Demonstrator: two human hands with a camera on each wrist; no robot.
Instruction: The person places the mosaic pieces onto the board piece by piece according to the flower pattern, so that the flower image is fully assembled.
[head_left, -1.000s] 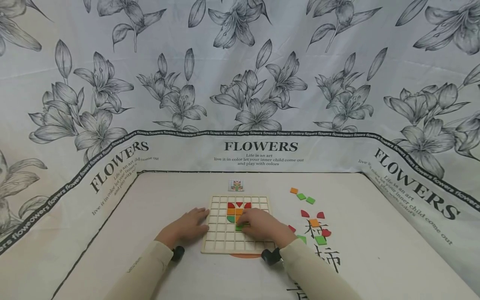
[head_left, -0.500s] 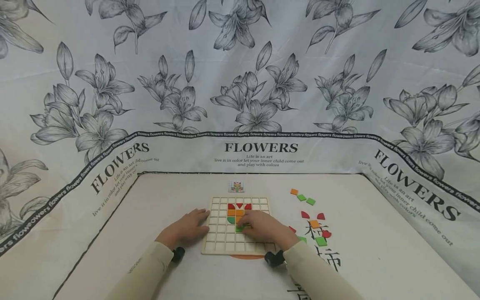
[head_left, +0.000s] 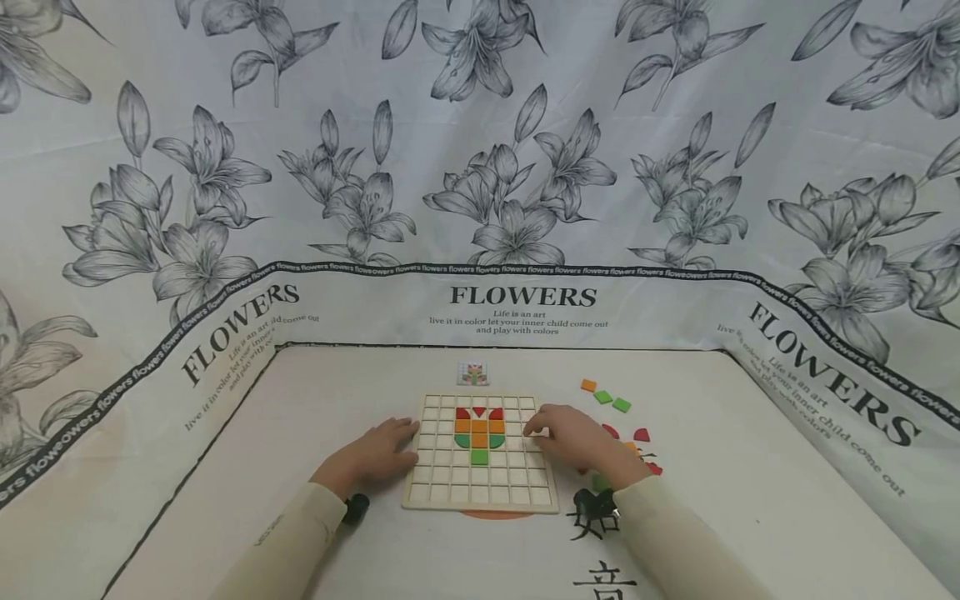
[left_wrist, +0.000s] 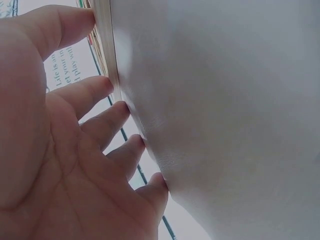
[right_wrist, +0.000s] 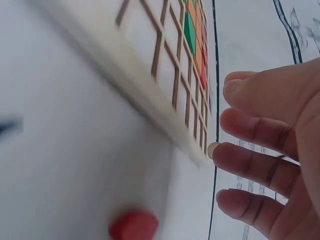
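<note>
A wooden grid board point(head_left: 442, 496) lies mid-table, with red, orange and green tiles forming a tulip-like figure in its cells. Two green quarter-round tiles flank the orange ones, and a green square tile point(head_left: 479, 457) sits below. My left hand point(head_left: 372, 450) rests at the board's left edge; in the left wrist view its thumb and index fingertip touch the board's side point(left_wrist: 106, 45). Over the board's right edge is my right hand point(head_left: 573, 435), loosely bent, with nothing between its fingers. In the right wrist view its fingertips point(right_wrist: 231, 117) are apart from the tiles.
A small picture card point(head_left: 473, 372) lies behind the board. To the right are an orange tile point(head_left: 588, 384), two green tiles point(head_left: 621, 405) and several red, orange and green pieces partly hidden by the right arm. A patterned cloth wall point(head_left: 517, 317) borders the table.
My right hand has lifted off the figure and moved right to the board's edge, uncovering the right green quarter-round tile and the green square. My left hand has stayed in place.
</note>
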